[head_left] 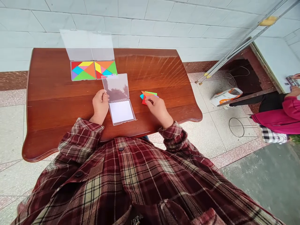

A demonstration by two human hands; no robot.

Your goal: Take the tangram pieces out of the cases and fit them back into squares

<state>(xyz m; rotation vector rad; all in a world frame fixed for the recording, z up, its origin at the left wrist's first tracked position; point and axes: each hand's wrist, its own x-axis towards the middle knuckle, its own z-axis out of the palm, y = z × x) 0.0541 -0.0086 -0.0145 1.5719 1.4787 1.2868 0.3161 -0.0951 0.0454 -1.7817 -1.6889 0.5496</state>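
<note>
Tangram pieces (148, 97) sit in a small overlapping stack on the polished wooden surface (150, 67), with red, orange, green and blue edges showing. The curled fingers (152, 100) of the right hand (158, 109) are clenched on the stack. Its long axis runs roughly across the surface, and it lies just right of an open clear plastic case (121, 112) with a white base, so the right hand is much nearer to it than the left hand (100, 104). On the case's other side, the left hand pinches the edge of the raised transparent lid (116, 87). Farther across the surface, a second open case (87, 45) holds multicoloured tangram tiles (83, 70) fitted into squares. Off beyond the surface, a co-worker's pink sleeve (276, 120) shows at the right.
</note>
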